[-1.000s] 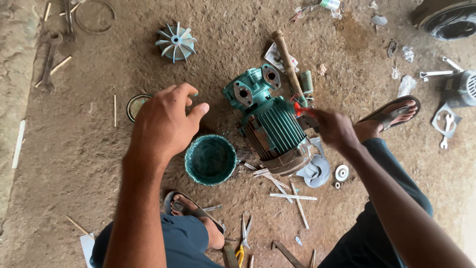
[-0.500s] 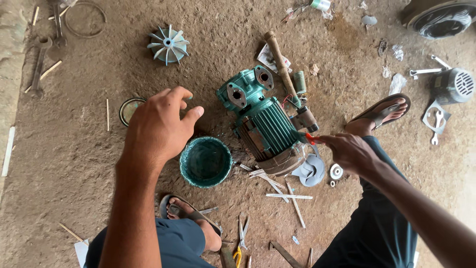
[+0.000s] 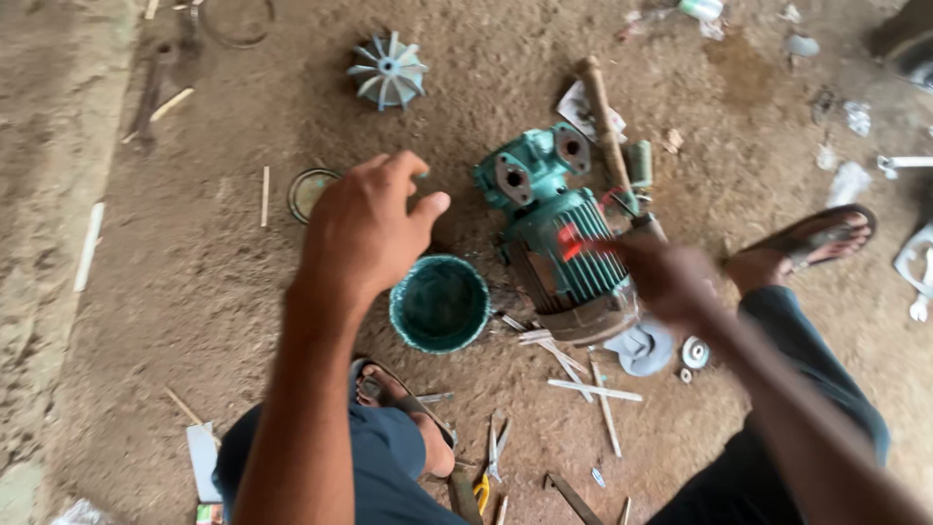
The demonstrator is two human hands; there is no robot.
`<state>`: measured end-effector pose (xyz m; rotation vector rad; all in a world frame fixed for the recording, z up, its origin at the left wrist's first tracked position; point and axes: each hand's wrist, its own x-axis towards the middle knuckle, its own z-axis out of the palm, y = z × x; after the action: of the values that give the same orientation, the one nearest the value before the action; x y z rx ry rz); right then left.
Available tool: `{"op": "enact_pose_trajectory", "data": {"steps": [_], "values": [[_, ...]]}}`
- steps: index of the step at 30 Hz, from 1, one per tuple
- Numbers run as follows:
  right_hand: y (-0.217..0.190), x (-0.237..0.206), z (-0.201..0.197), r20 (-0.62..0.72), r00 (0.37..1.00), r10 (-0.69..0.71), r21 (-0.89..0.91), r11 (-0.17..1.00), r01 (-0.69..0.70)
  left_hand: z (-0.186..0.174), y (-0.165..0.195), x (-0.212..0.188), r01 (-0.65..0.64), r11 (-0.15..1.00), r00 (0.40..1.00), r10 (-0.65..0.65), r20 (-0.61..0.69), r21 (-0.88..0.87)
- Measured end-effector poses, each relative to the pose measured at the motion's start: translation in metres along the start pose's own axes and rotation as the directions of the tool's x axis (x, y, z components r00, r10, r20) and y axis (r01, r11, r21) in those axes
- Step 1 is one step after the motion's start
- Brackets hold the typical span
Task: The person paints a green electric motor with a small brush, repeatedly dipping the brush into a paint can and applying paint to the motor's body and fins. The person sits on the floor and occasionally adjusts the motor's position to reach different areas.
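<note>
Left hand (image 3: 364,228), fingers loosely curled and half open, holding nothing, held over the dirt floor (image 3: 175,292) just up and left of the round green cap (image 3: 439,303); right hand (image 3: 666,277), blurred, lies against the near end of the green ribbed pump motor (image 3: 564,243) with something red at its fingertips, its degree of closure not discernible. Relative to the motor: cap just left, grey fan impeller (image 3: 388,71) well up and left, wooden-handled tool (image 3: 604,117) touching behind, pliers (image 3: 491,457) below, sandalled foot (image 3: 812,238) right.

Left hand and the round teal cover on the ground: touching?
Apart. In the head view the left hand hovers open above and left of the teal cover, with bare dirt visible between fingertips and rim.
</note>
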<state>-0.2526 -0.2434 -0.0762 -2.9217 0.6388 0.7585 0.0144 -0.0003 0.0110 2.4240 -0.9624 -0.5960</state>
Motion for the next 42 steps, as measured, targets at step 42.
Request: {"op": "enact_pose_trajectory", "data": {"steps": [42], "values": [[0.081,-0.016,0.108,-0.202,0.802,0.563,0.863,0.489,-0.126,0.000,0.012,0.007,-0.061,0.998,0.998,0.062,0.022,-0.027]]}}
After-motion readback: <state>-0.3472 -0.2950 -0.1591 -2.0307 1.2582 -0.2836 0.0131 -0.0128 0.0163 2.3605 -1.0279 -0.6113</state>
